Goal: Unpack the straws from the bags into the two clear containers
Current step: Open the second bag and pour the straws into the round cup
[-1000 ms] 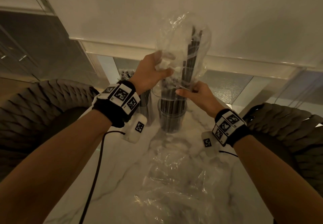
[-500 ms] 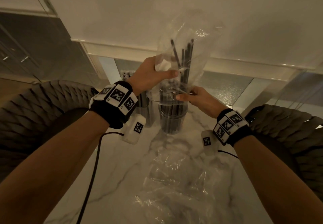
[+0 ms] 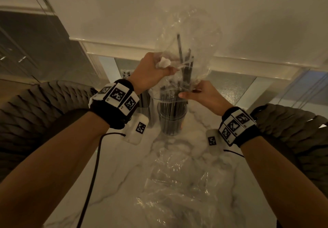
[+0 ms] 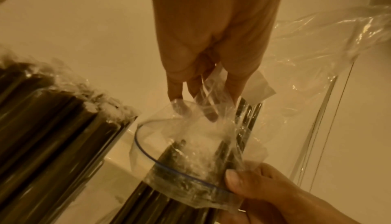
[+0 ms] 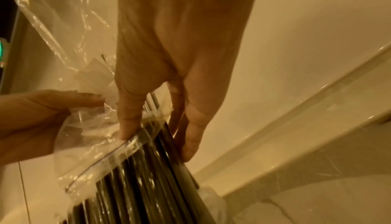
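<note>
An upended clear plastic bag point(image 3: 186, 32) hangs over a clear container point(image 3: 172, 121) on the marble table. Black straws point(image 3: 184, 64) stand partly in the bag, their lower ends in the container among other straws. My left hand point(image 3: 156, 69) grips the bag's side and its white label, seen closer in the left wrist view point(image 4: 211, 85). My right hand point(image 3: 195, 93) pinches the bag's mouth at the container rim point(image 5: 118, 150), thumb and fingers on either side. A second container point(image 4: 52, 119), packed with straws, stands just to the left.
Crumpled empty bags point(image 3: 177, 183) lie on the table point(image 3: 124, 165) in front of me. Woven chairs flank it at left point(image 3: 35, 112) and right point(image 3: 292, 133). A black cable point(image 3: 94, 174) trails from my left wrist. A pale wall ledge point(image 3: 248, 62) runs behind.
Most straws have slid down out of the bag into the container; only a few tips still stand up in it. Both hands have sunk slightly toward the rim.
</note>
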### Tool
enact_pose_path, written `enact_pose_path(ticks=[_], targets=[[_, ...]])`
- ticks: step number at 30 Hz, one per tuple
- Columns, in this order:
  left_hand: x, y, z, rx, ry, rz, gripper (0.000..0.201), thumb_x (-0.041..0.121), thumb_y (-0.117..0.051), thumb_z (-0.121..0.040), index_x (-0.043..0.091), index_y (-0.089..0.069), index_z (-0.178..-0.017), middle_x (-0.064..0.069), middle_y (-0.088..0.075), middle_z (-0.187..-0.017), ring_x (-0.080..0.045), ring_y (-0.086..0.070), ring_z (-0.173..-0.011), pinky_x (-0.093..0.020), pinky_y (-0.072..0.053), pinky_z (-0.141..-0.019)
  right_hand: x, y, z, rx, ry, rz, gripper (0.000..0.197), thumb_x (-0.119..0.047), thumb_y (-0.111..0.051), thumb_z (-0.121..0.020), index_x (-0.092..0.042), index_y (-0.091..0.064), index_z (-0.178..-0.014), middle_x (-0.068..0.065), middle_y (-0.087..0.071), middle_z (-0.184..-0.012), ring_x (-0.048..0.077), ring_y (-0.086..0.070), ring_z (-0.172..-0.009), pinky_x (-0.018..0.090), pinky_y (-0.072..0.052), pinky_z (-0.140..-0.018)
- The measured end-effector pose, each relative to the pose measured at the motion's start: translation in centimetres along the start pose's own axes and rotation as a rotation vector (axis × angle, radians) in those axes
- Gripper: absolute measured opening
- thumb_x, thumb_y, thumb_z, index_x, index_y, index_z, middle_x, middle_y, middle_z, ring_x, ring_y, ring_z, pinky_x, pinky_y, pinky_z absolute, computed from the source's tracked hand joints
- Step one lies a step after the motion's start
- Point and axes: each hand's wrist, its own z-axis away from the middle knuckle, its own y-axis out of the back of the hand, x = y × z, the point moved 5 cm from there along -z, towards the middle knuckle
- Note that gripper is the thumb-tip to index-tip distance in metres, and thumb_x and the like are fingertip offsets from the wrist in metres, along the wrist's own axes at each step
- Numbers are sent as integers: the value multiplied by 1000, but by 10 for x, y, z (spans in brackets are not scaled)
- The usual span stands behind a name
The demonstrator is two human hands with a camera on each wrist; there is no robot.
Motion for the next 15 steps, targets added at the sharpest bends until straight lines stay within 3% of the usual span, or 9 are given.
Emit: enact_pose_path(ticks=[3,10,15], targets=[[5,3,-1,10,-17,28,24,3,-72,-77,9,-68,-101,-1,-69,-90,-7,-65,-87,-20,-54,-79,-9,0,-1,20,8,-52,37,-9,-73,-80,-2,-65,-116,10,-70,-115,18,-67,-104,26,-55,-88],[-2,7,10,-98,19,-63,32,8,-74,-76,4,-66,-108,-1,-69,-110,-9,-62,-108,-30,-41,-105,7,-11,4,-39,-23,-24,46,-14,-76,-77,-8,-63,-120,5,-70,-118,15,-66,-108,32,-51,-96],[3,16,11,-31,70,8,28,9,-71,-80,0,-67,-106,-2,-71,-96,-11,-66,-89,-30,-53,-84,5,-9,7,-89,-71,-40,47,-13,-78,-75,-10,-61,-119,-3,-69,-117,3,-67,-102,13,-53,-86]])
